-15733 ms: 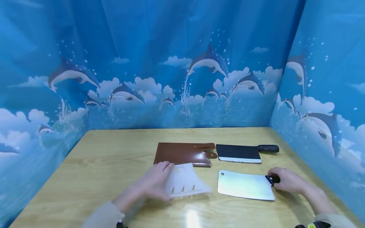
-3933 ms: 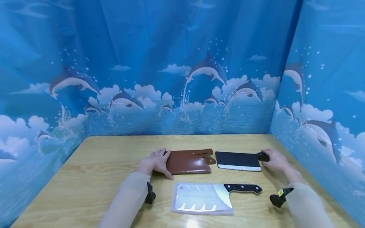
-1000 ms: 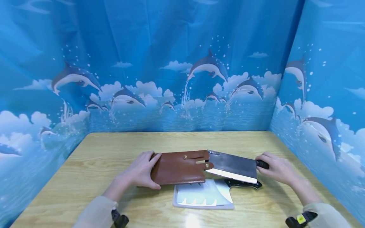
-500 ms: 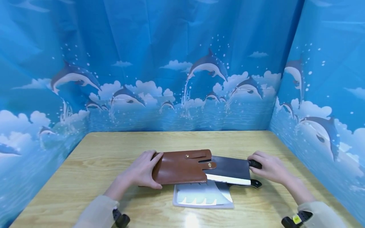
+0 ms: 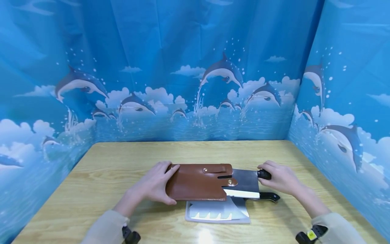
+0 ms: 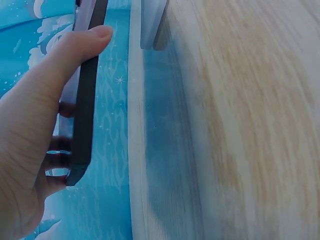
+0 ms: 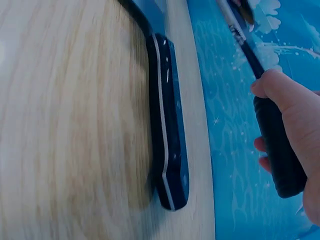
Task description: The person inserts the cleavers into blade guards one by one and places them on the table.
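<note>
My left hand (image 5: 156, 184) grips the closed end of a brown leather knife sheath (image 5: 195, 184), held above the table. In the left wrist view the thumb lies on one face of the sheath (image 6: 86, 110), with fingers on the other. My right hand (image 5: 278, 178) grips the black handle (image 7: 280, 150) of a dark-bladed cleaver (image 5: 246, 179). Much of its blade is inside the sheath; the handle-side part and bright edge show. Both snap straps lie on the sheath's upper face. Below, a second cleaver lies in a translucent plastic blade cover (image 5: 210, 221), partly hidden.
The second cleaver's black riveted handle (image 5: 270, 197) points right on the wooden table (image 5: 122, 162), close under the held cleaver. A blue dolphin-print curtain (image 5: 170, 84) stands along the table's back and sides.
Earlier the second cleaver went into its plastic cover. Since then both hands lifted the leather sheath and dark cleaver. Over the last second, the right hand moved left and the blade slid deeper.
</note>
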{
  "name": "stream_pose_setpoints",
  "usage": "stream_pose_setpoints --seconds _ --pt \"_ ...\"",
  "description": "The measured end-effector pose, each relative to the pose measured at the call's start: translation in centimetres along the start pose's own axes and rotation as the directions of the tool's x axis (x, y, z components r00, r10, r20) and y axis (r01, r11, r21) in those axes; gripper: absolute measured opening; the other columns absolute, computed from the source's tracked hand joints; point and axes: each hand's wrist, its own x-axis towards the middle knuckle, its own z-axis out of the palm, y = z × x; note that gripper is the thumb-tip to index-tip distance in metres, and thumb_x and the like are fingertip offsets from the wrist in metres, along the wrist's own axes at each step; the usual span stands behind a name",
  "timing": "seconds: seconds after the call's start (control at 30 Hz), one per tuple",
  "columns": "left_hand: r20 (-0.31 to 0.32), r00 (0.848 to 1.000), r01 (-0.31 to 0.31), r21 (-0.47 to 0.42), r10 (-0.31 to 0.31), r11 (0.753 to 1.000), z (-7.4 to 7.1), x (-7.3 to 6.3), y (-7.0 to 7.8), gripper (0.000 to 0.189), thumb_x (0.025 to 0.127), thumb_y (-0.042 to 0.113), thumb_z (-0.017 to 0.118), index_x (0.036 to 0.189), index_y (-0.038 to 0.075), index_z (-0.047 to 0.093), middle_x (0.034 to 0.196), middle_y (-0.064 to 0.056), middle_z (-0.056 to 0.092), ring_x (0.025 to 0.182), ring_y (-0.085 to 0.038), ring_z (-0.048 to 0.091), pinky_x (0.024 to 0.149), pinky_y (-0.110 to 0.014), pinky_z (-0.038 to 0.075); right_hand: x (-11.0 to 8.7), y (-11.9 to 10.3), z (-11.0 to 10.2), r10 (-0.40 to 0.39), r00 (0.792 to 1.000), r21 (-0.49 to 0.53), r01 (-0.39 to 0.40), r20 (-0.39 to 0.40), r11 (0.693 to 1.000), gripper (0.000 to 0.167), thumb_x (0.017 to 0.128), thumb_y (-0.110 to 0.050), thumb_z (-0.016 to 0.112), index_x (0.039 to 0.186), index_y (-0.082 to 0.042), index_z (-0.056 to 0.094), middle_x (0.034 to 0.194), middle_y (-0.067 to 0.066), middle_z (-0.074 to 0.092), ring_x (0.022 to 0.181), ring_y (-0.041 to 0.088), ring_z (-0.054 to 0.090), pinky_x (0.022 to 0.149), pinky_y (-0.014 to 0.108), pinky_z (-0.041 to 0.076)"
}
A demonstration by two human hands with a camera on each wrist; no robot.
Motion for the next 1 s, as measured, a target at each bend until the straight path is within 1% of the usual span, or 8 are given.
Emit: stream_pose_setpoints --seconds 0.2,0.37,0.43,0.47,0.6,0.67,0.83,1.0 --pt "-0.011 1.000 -0.012 0.012 0.012 1.000 0.2 -0.2 0.0 0.114 0.055 0.068 0.072 0.144 0.008 0.033 0.130 -0.023 0.040 0.119 -0.034 0.040 0.101 -0.048 0.033 0.2 -0.6 -0.7 0.154 0.981 -0.025 -0.152 0.121 0.988 0.037 0.068 -0.036 0.076 0.095 -0.012 0.068 0.080 0.000 0.066 0.059 0.014 0.057 0.043 0.028 0.037" --pt "-0.064 0.997 -0.044 0.028 0.046 0.999 0.3 -0.5 -0.3 0.114 0.053 0.067 0.073 0.142 0.007 0.035 0.128 -0.025 0.041 0.118 -0.036 0.041 0.101 -0.049 0.032 0.2 -0.3 -1.3 0.133 0.958 0.173 -0.181 0.254 0.968 0.038 0.074 -0.035 0.075 0.101 -0.010 0.068 0.089 0.001 0.067 0.072 0.014 0.060 0.057 0.030 0.046" --pt "-0.080 0.996 -0.048 0.027 0.050 0.998 0.3 -0.7 -0.5 0.114 0.052 0.066 0.074 0.142 0.006 0.036 0.128 -0.025 0.041 0.118 -0.037 0.041 0.101 -0.050 0.032 0.1 0.1 -1.6 0.116 0.947 0.303 -0.209 0.298 0.930 0.041 0.076 -0.030 0.075 0.108 -0.006 0.065 0.094 0.005 0.066 0.077 0.014 0.059 0.062 0.030 0.047" --pt "-0.084 0.995 -0.047 0.027 0.049 0.999 0.2 -0.8 -0.6 0.114 0.052 0.066 0.074 0.141 0.006 0.036 0.128 -0.025 0.041 0.118 -0.037 0.041 0.101 -0.050 0.032 0.0 0.3 -1.7 0.118 0.938 0.373 -0.242 0.327 0.896 0.042 0.078 -0.027 0.074 0.112 -0.005 0.063 0.097 0.007 0.065 0.077 0.015 0.058 0.061 0.030 0.047" --pt "-0.086 0.996 -0.037 0.020 0.039 0.999 0.0 -1.1 -0.8 0.114 0.053 0.066 0.073 0.142 0.007 0.035 0.129 -0.025 0.041 0.119 -0.037 0.041 0.101 -0.051 0.031 -0.3 1.0 -2.1 0.147 0.894 0.576 -0.390 0.422 0.718 0.047 0.082 -0.018 0.069 0.122 0.001 0.054 0.103 0.015 0.059 0.074 0.016 0.054 0.055 0.032 0.049" --pt "-0.081 0.996 -0.027 0.015 0.028 1.000 0.0 -1.2 -0.9 0.113 0.054 0.066 0.073 0.143 0.007 0.034 0.129 -0.024 0.041 0.119 -0.036 0.041 0.101 -0.050 0.031 -0.3 1.1 -2.3 0.174 0.876 0.615 -0.445 0.450 0.650 0.047 0.084 -0.018 0.068 0.124 0.002 0.053 0.104 0.017 0.057 0.073 0.017 0.054 0.054 0.033 0.050" --pt "-0.073 0.997 0.004 -0.002 -0.004 1.000 -0.4 -1.3 -1.0 0.112 0.055 0.064 0.074 0.144 0.009 0.033 0.131 -0.022 0.040 0.120 -0.035 0.039 0.102 -0.050 0.030 -0.2 1.0 -2.3 0.212 0.874 0.653 -0.470 0.437 0.593 0.047 0.084 -0.017 0.067 0.124 0.003 0.054 0.101 0.016 0.059 0.072 0.018 0.055 0.055 0.033 0.051" --pt "-0.084 0.996 0.002 0.015 -0.001 1.000 -0.8 -1.2 -0.8 0.113 0.054 0.065 0.073 0.144 0.009 0.033 0.130 -0.021 0.041 0.120 -0.034 0.040 0.102 -0.049 0.031 0.1 0.4 -2.0 0.225 0.876 0.663 -0.472 0.427 0.581 0.046 0.083 -0.017 0.068 0.123 0.003 0.055 0.097 0.015 0.060 0.070 0.020 0.056 0.054 0.034 0.051"
